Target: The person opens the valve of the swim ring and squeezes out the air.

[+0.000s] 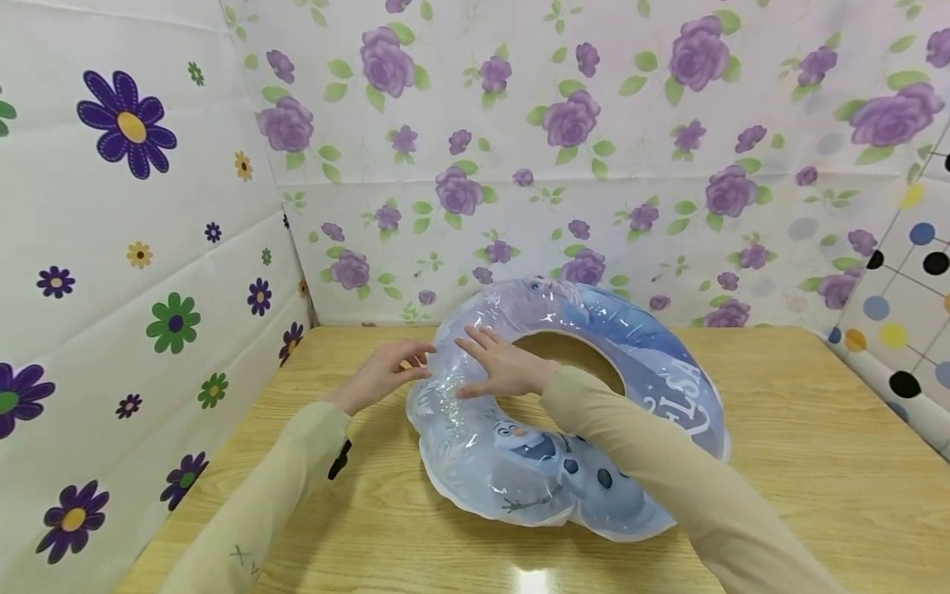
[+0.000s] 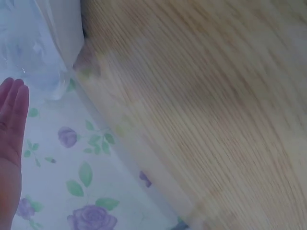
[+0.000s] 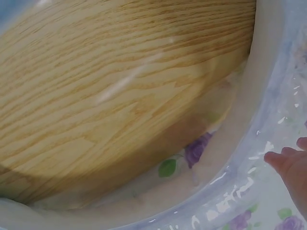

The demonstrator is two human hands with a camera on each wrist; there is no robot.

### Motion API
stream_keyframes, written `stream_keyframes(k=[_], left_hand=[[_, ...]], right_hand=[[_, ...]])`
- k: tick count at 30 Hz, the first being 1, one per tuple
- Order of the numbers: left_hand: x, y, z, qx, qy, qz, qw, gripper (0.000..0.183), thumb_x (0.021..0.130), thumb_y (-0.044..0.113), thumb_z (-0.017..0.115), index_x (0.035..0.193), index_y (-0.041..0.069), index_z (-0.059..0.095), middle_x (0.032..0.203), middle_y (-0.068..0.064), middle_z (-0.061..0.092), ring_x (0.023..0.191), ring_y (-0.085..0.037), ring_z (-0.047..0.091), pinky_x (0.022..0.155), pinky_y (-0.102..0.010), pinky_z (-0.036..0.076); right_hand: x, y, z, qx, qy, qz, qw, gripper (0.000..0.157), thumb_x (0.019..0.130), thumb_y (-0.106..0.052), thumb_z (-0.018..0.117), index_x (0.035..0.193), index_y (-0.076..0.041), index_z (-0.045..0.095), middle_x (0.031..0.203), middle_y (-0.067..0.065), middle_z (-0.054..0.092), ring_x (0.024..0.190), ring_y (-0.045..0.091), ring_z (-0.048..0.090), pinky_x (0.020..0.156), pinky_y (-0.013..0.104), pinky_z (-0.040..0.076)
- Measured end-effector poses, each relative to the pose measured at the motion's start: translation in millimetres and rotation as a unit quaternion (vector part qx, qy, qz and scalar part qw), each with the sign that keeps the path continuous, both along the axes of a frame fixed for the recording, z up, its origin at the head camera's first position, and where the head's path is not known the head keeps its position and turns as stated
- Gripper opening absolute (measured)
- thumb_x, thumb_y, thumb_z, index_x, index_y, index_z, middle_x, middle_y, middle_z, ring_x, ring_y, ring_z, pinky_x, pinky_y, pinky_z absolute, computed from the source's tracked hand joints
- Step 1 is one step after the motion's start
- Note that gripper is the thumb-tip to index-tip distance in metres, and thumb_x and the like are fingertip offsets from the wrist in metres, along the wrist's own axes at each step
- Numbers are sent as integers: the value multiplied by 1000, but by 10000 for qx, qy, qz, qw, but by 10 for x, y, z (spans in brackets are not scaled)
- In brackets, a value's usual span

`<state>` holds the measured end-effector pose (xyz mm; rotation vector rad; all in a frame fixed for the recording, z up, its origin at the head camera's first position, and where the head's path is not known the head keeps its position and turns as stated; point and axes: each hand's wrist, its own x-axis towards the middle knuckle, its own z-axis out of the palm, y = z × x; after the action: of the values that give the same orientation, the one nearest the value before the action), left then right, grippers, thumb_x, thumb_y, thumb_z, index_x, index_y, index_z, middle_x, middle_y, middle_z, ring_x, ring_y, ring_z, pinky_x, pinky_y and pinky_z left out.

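An inflated swim ring (image 1: 460, 445), see-through and pale blue with a snowman print, a blue-dressed figure and white lettering, lies on the wooden table (image 1: 356, 511). Silvery glitter (image 1: 450, 404) shows inside its left part. My left hand (image 1: 382, 375) is at the ring's left edge, fingers loosely bent; whether the fingertips touch it I cannot tell. In the left wrist view the fingers (image 2: 18, 105) look straight beside the plastic. Above the ring's left part, my right hand (image 1: 508, 363) spreads its fingers, palm down. Contact with the plastic is unclear.
Behind the table hangs a cloth with purple roses (image 1: 571, 120). A white cloth with daisies (image 1: 174, 322) covers the left side, and a dotted cloth (image 1: 901, 305) the right. A small black object (image 1: 340, 459) sits at my left wrist.
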<state>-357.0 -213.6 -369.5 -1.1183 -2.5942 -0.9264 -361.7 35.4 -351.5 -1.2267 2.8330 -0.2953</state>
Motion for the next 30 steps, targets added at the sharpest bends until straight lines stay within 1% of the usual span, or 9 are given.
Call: stream_keyframes(k=[3, 8, 10, 13, 16, 20, 23, 25, 30], left_hand=[[-20, 42, -12, 93, -64, -76, 9999, 35, 83, 15, 66, 114, 1, 58, 96, -9, 60, 81, -16, 56, 66, -31, 48], [-32, 71, -54, 532, -438, 28, 9976, 31, 80, 15, 70, 107, 2, 62, 97, -7, 61, 82, -17, 57, 65, -33, 49], [-1, 81, -53, 785, -612, 67, 9950, 28, 78, 13, 71, 103, 0, 63, 96, -8, 61, 82, -19, 57, 65, -33, 50], [91, 113, -6, 1193, -764, 51, 9899, 24, 76, 5, 72, 97, -4, 64, 94, -14, 61, 83, -26, 57, 65, -34, 51], [189, 149, 51, 1411, -690, 9, 9876, 21, 75, 0, 72, 94, -7, 63, 92, -19, 60, 82, -32, 57, 63, -34, 51], [262, 190, 89, 1417, -524, 101, 9885, 18, 76, -2, 71, 92, -8, 64, 90, -20, 59, 81, -34, 57, 62, -31, 51], [271, 207, 87, 1405, -428, 134, 9891, 16, 76, -3, 70, 91, -8, 65, 89, -20, 59, 79, -34, 57, 61, -30, 51], [267, 217, 80, 1361, -312, 84, 9902, 15, 76, -4, 70, 90, -7, 66, 88, -20, 60, 78, -34, 56, 60, -31, 51], [248, 228, 57, 1469, -191, -4, 9890, 13, 76, -4, 69, 89, -7, 66, 87, -19, 60, 77, -34, 55, 60, -32, 51]], right_hand=[[-4, -1, -15, -46, -119, -60, 9999, 93, 79, -64, 51, 146, -11, 14, 149, 13, 5, 133, 33, 4, 101, 48, 17], [-17, -4, -60, -155, -348, -138, 9992, 93, 79, -65, 50, 146, -12, 13, 149, 11, 2, 133, 33, 1, 101, 50, 16], [-21, -8, -80, -182, -437, -171, 9987, 94, 78, -66, 49, 146, -13, 12, 150, 10, 1, 133, 32, -1, 101, 49, 16], [-35, -12, -115, -196, -471, -181, 9985, 94, 78, -68, 48, 146, -14, 13, 150, 9, 0, 133, 32, -1, 101, 50, 16], [-44, -17, -139, -221, -520, -169, 9983, 93, 78, -67, 49, 146, -14, 14, 150, 10, 0, 133, 32, -2, 100, 50, 17], [-46, -19, -160, -154, -554, -204, 9981, 92, 78, -67, 48, 146, -14, 14, 149, 11, 3, 133, 32, -1, 101, 50, 16], [-47, -20, -165, -97, -546, -210, 9982, 92, 79, -67, 48, 146, -14, 14, 149, 12, 4, 133, 33, 0, 101, 50, 15], [-45, -23, -162, -93, -581, -203, 9981, 91, 79, -65, 49, 146, -14, 14, 149, 13, 4, 133, 32, 0, 101, 50, 15], [-37, -36, -151, -66, -739, -211, 9970, 89, 80, -63, 52, 147, -20, 12, 149, 13, 2, 133, 32, -3, 101, 51, 14]])
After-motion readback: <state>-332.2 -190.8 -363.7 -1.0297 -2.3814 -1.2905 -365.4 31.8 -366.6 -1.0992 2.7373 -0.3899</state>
